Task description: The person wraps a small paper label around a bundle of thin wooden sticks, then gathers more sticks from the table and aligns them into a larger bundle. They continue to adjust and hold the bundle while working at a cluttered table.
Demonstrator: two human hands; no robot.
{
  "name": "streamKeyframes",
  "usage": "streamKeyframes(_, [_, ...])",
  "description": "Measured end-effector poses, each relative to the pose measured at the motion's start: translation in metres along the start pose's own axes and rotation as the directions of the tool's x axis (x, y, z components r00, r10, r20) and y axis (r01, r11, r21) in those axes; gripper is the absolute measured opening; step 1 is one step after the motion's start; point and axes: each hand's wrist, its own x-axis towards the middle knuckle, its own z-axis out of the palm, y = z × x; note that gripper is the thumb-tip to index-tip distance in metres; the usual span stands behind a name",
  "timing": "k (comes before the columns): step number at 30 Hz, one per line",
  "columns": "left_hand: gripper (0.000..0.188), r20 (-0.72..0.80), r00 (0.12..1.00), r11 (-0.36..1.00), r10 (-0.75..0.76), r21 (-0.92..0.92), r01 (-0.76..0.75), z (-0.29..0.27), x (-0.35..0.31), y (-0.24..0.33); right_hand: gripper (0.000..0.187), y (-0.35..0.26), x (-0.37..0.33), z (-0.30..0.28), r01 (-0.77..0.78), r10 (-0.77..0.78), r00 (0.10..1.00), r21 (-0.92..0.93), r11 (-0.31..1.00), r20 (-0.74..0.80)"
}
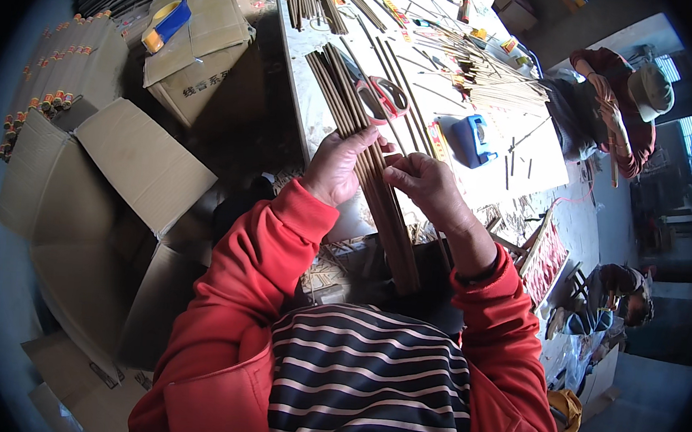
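My left hand is closed around a bundle of long, thin brown sticks, which look like incense sticks. The bundle slants from the table's near edge down toward my lap. Beside it, my right hand has its fingers curled and thumb pressed in, closed on a few more brown sticks that run under the palm. Its fingertips are close to the bundle and partly hide what they grip. Red-handled scissors lie on the table just beyond my hands. Right of them stands a blue tape dispenser.
More loose sticks are spread across the white table. An open cardboard box stands at left, near a closed box bearing a blue-and-yellow tape dispenser. Wrapped bundles are stacked far left. Two other people work at right.
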Motion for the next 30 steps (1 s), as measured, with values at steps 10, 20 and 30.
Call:
streamKeyframes(10, [0.014,0.008,0.998,0.997,-0.067,0.033,0.066,0.002,-0.003,0.007,0.022,-0.015,-0.001,-0.013,-0.129,0.131,0.991,-0.033,0.991,0.041])
streamKeyframes(20, [0.020,0.001,0.994,0.989,-0.110,-0.095,0.109,-0.002,0.003,0.004,0.020,-0.002,0.002,-0.006,-0.019,0.018,1.000,0.061,0.998,0.016])
streamKeyframes(30, [0.016,-0.009,0.999,0.999,-0.035,-0.015,0.035,-0.003,0.003,0.005,0.025,-0.005,0.001,0.003,-0.057,0.055,0.998,0.113,0.992,0.024])
